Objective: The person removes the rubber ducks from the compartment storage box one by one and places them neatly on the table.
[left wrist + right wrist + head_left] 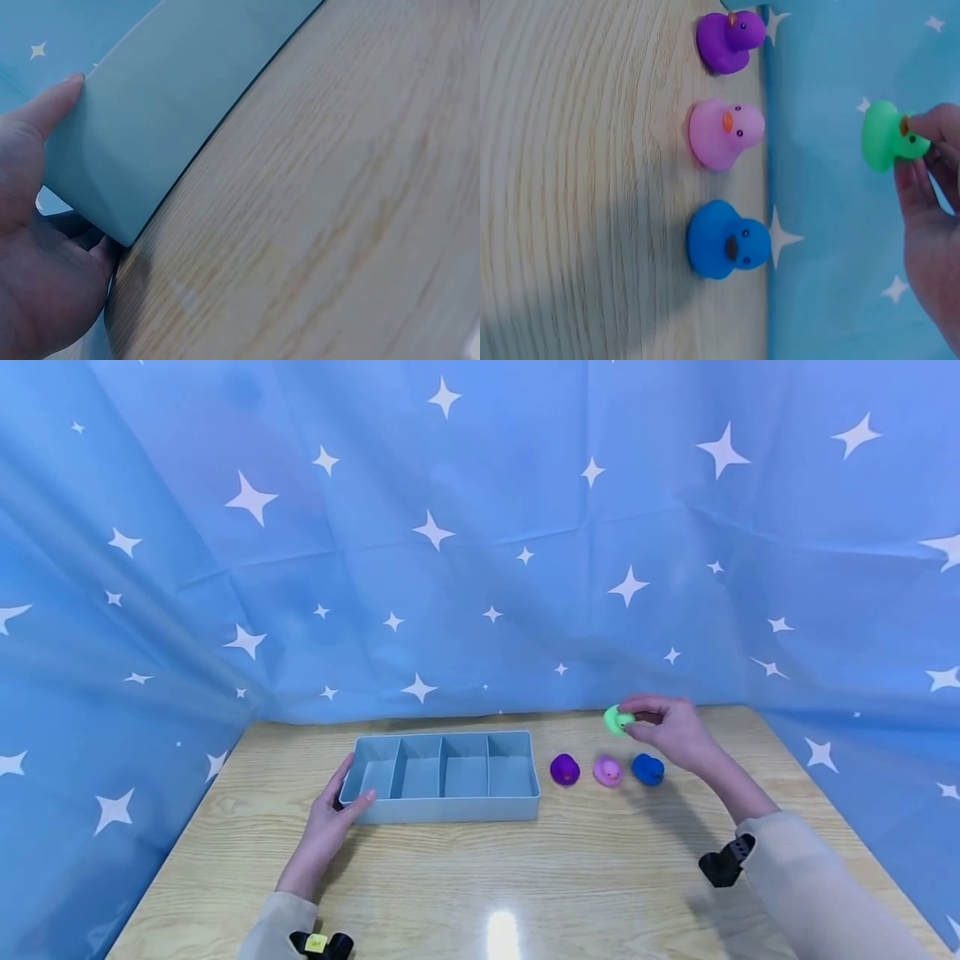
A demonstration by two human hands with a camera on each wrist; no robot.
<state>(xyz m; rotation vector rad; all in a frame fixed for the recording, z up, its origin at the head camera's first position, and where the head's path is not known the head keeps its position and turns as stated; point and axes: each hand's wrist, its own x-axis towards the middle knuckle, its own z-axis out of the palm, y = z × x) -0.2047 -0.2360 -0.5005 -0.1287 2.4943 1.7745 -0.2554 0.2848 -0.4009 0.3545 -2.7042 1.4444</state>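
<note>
My right hand (pixel 670 728) pinches a green rubber duck (pixel 617 720) by its head between thumb and fingers, held up off the table. Below it a purple rubber duck (pixel 565 769), a pink one (pixel 607 771) and a blue one (pixel 647 769) sit in a row; the right wrist view shows all three upright. A grey-blue divided box (pixel 450 811) with several bare compartments stands left of them. At its left end my left hand (pixel 327 818) grips it, thumb over the front rim and fingers along the end wall. Those fingers are partly hidden in the left wrist view.
Everything stands on a wood-grain table (pixel 420 885). A blue cloth with white stars (pixel 480 568) hangs behind the table and down both sides. Light glares off the tabletop near the front edge.
</note>
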